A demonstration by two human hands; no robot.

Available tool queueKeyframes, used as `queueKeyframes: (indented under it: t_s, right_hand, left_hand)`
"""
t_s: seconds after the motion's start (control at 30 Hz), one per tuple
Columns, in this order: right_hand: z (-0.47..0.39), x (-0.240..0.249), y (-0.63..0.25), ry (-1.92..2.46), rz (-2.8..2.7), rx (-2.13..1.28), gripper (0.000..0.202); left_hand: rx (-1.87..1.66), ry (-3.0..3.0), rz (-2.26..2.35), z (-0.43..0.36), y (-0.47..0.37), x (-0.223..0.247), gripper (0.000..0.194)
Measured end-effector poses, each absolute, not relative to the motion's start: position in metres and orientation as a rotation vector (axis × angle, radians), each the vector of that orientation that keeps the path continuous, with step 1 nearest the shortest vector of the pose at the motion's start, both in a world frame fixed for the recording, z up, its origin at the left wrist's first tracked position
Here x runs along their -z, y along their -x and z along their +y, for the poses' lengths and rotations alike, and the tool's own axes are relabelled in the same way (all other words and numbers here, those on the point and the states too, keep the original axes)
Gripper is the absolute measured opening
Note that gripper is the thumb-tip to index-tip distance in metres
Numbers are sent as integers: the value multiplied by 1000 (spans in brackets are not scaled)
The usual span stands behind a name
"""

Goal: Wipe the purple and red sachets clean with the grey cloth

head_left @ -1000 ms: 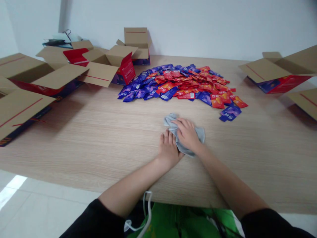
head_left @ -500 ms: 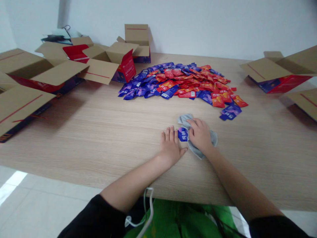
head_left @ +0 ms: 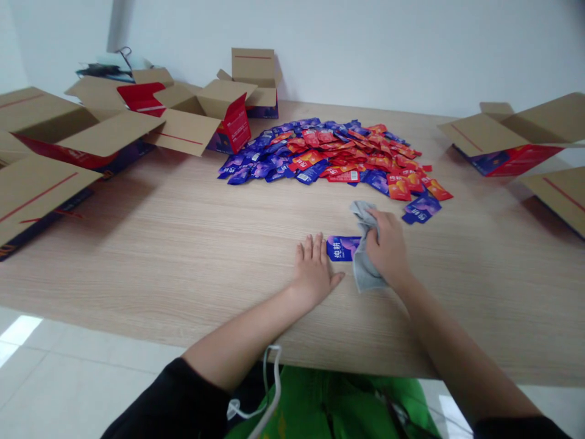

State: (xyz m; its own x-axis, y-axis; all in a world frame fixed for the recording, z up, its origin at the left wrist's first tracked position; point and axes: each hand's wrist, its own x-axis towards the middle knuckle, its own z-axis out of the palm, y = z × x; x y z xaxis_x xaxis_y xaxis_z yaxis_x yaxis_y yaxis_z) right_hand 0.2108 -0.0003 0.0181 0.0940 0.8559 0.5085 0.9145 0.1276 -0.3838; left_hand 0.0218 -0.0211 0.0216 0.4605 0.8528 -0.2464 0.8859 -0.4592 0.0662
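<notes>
A blue-purple packet (head_left: 340, 249) with white characters lies flat on the wooden table (head_left: 205, 262) before me. My left hand (head_left: 313, 271) rests flat, fingers stretched, with its fingertips at the packet's left end. My right hand (head_left: 388, 247) is closed on a grey cloth (head_left: 365, 268), which covers the packet's right end. Whether the cloth presses on the packet I cannot tell. Beyond the hands is a heap of blue and red-orange packets (head_left: 326, 152). One loose blue packet (head_left: 421, 208) lies at the heap's near right edge, close to the right hand.
Open cardboard boxes stand at the left, including a large box (head_left: 109, 140) and a smaller red-and-blue box (head_left: 235, 125). Another open box (head_left: 507, 152) is at the right, with a box flap (head_left: 560, 192) nearer. A white cord (head_left: 276, 378) hangs by the table's front edge.
My right hand has moved right with the grey cloth, showing more of the packet. The left hand has stayed in place, flat on the table.
</notes>
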Motion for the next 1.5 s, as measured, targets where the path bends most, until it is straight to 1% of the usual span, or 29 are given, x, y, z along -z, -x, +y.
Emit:
queueKeyframes:
  t_s: [0.07,0.17,0.27,0.4,0.53,0.77,0.9,1.03,1.17,1.33,1.4,1.5]
  right_hand:
    - [-2,-21,-186,1656,-1862,85,50]
    - [-4,-12,-155,1630,-2110,37,49]
    - [-6,-1,-146,1680,-2242,30,46]
    - [-9,3,-166,1774,-2197,120,46]
    - [-15,7,-202,1911,-2013,204,46]
    - [-25,17,-244,1980,-1957,279,43]
    - [-18,15,-249,1929,-1931,202,44]
    - [-4,-4,-239,1746,-1763,92,48]
    - [4,-21,-203,1614,-1741,74,49]
    - [-2,-9,-157,1635,-2126,43,47]
    - [-4,-2,-152,1664,-2257,36,47]
    - [-7,1,-158,1697,-2280,51,46]
  left_hand:
    - [276,-2525,1506,-20,-22,-22,88]
    - [331,-2514,1472,-19,-22,-23,77]
    - [341,-2507,1461,-19,-21,-24,71]
    - [302,-2536,1472,-20,-21,-23,80]
    - [252,-2527,1520,-21,-21,-18,91]
    - [241,-2538,1529,-21,-22,-14,91]
    - [219,-2543,1534,-21,-21,-14,91]
    - [226,-2539,1528,-21,-21,-15,91]
    - [237,-2531,1516,-21,-21,-18,90]
    - [298,-2548,1464,-21,-20,-22,81]
    - [302,-2559,1447,-21,-20,-23,78]
    - [293,-2553,1456,-21,-20,-22,77]
